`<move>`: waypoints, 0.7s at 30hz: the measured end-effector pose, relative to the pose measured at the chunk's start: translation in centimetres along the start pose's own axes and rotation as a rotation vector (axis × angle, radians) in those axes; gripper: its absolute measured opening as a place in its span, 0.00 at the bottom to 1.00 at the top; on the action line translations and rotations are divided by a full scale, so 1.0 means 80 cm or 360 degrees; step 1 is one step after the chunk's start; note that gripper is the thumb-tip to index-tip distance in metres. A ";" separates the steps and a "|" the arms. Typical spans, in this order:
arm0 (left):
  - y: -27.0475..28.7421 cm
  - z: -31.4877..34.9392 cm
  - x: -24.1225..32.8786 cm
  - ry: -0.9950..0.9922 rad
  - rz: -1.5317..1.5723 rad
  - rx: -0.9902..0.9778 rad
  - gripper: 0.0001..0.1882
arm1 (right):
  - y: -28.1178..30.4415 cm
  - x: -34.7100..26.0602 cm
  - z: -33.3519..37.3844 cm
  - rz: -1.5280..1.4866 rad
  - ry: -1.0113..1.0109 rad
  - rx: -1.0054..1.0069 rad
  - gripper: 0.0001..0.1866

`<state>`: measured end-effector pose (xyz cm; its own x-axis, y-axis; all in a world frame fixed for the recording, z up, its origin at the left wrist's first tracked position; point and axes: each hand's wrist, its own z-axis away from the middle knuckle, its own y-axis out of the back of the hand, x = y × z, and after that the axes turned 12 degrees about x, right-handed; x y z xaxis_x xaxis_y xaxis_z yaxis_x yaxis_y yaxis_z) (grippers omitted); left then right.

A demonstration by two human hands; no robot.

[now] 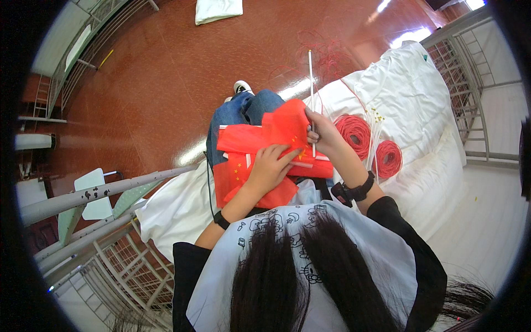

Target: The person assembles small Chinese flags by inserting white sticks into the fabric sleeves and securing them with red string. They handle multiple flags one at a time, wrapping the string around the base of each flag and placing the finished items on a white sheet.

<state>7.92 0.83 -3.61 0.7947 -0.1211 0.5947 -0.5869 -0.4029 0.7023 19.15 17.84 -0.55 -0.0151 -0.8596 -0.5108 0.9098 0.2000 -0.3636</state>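
Your left hand (268,170) lies palm down on the red flags (240,141), next to the yellow stars (300,156); whether it pinches the cloth cannot be determined. Your right hand (323,133) grasps a white stick (311,72) beside the upper flag edge. The red flags rest in a loose pile across your lap, over your blue jeans (235,109). To your right, on the white sheet (387,83), two coils of red cord (354,135) flank a bundle of thin white rods (373,131). Farther out, loose red cord (326,55) tangles on the floor (155,72); a white cloth (219,11) lies beyond
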 end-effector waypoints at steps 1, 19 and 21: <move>-0.001 -0.001 -0.003 0.0006 -0.0001 0.0061 0.18 | 0.002 0.000 -0.002 -0.0016 -0.0001 0.0038 0.11; -0.007 0.008 -0.022 0.0704 0.0698 0.0164 0.23 | 0.035 -0.005 0.061 0.0713 0.1230 -0.0292 0.16; -0.007 0.009 -0.022 0.0687 0.0649 0.0138 0.25 | 0.037 -0.006 0.058 0.0661 0.1233 -0.0267 0.16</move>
<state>6.94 0.59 -5.33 0.3626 0.0903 0.9276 -0.8023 -0.4761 0.3600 23.81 16.66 2.20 -0.0290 -0.1560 -0.9873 0.8326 0.5428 -0.1102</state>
